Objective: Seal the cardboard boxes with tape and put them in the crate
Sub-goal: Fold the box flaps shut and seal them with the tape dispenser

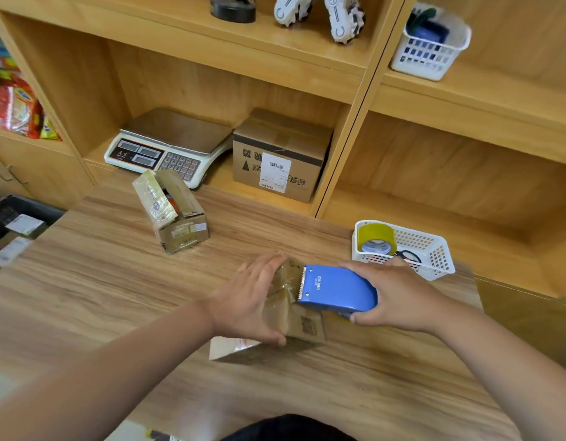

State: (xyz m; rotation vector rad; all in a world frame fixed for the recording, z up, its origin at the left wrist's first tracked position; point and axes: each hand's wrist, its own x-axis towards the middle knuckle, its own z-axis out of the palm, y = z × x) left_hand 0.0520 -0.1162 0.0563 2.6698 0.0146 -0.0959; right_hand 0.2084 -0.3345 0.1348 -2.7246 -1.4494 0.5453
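Box [304,326] under blue dispenser [337,289], open box [179,224] behind

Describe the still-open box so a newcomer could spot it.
On the wooden table, look to its far edge, just in front of the weighing scale. The small cardboard box there has its flaps standing open, unlike the taped box that the left hand holds.
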